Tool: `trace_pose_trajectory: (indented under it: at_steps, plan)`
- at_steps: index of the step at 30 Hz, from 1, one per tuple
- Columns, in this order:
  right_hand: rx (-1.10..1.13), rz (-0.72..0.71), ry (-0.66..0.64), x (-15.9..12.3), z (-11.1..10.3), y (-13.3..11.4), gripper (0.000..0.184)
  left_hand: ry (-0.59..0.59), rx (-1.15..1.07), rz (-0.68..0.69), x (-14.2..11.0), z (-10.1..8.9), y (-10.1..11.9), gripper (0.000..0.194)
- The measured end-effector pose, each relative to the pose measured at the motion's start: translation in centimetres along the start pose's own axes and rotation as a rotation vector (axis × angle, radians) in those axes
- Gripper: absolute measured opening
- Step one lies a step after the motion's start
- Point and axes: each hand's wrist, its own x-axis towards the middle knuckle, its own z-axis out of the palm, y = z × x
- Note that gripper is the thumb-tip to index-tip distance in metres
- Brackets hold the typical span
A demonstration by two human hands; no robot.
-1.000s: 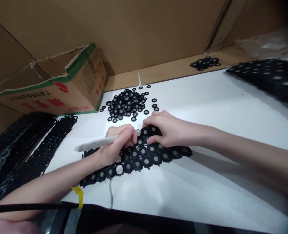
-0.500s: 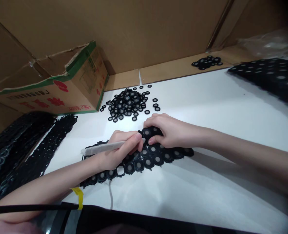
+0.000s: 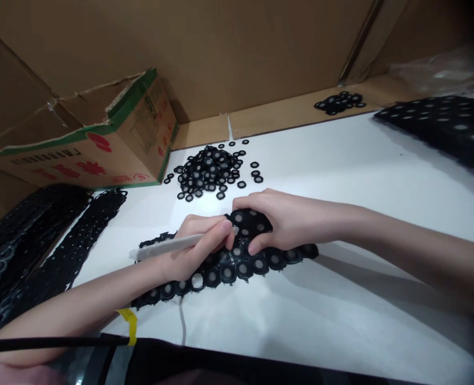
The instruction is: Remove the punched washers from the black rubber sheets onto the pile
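Black disc sheet point(image 3: 227, 271): central. Left hand point(image 3: 204, 243): fingers pinching white tool point(image 3: 164, 246). Right hand point(image 3: 282, 219): thumb and fingers gripping sheet's far part. Carton point(image 3: 140, 133), 10 o'clock: open-topped, contents hidden. Tabletop point(image 3: 360, 176): near edge 6 o'clock.

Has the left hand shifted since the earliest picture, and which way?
Yes. Against the cardboard box, the left hand is now slightly farther right and a little nearer the person's body.
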Motion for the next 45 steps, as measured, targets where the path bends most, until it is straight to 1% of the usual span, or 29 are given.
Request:
trace_pose_trajectory:
  at_steps: [4,6,9,13,17,20,24,27,29,32,35,37,39,42,45]
  plan:
    - [0.049,0.011,0.001,-0.1,-0.1,0.0,0.030,0.064,-0.080,0.041,-0.6,0.0,0.4,0.043]
    - [0.068,-0.008,0.005,-0.1,-0.1,0.2,0.031,0.028,-0.124,0.020,-0.9,0.1,0.6,0.044]
    - [0.075,-0.034,0.000,-0.1,-0.2,0.4,0.031,-0.071,-0.111,-0.058,-1.1,0.5,0.8,0.045]
    - [0.080,-0.021,-0.030,-0.2,-0.3,0.2,0.029,-0.061,-0.080,-0.102,-1.0,0.8,0.8,0.045]
    - [0.092,-0.028,-0.047,-0.2,-0.4,-0.1,0.027,-0.107,-0.048,-0.129,-0.8,0.8,1.0,0.045]
    - [0.097,-0.048,-0.052,-0.2,-0.5,-0.2,0.027,-0.163,-0.008,-0.138,-0.6,0.7,1.3,0.046]
    - [0.073,-0.064,-0.047,-0.2,-0.4,-0.2,0.029,-0.210,0.000,-0.089,-0.4,0.8,1.4,0.044]
    - [0.063,-0.052,-0.053,-0.3,-0.5,-0.3,0.030,-0.176,-0.003,-0.070,-0.5,0.8,1.1,0.043]
    - [0.073,-0.045,-0.067,-0.3,-0.5,-0.4,0.036,-0.135,-0.004,-0.052,-0.6,0.8,0.9,0.043]
    - [0.085,-0.021,-0.106,-0.4,-0.7,-0.7,0.047,-0.082,0.002,0.029,-0.7,0.8,0.7,0.039]
    - [0.073,-0.005,-0.140,-0.4,-0.9,-0.9,0.046,-0.033,-0.025,0.078,-1.0,0.7,0.9,0.039]
    - [0.064,-0.006,-0.135,-0.4,-0.9,-0.9,0.045,-0.036,-0.087,0.056,-1.3,0.8,1.1,0.042]
    - [0.060,-0.016,-0.128,-0.4,-0.9,-0.8,0.044,-0.085,-0.137,0.010,-1.5,1.0,1.3,0.043]
    - [0.057,-0.035,-0.125,-0.4,-0.8,-0.6,0.044,-0.151,-0.142,-0.090,-1.5,1.3,1.5,0.044]
    - [0.052,-0.036,-0.130,-0.4,-0.8,-0.6,0.044,-0.171,-0.139,-0.154,-1.4,1.4,1.6,0.045]
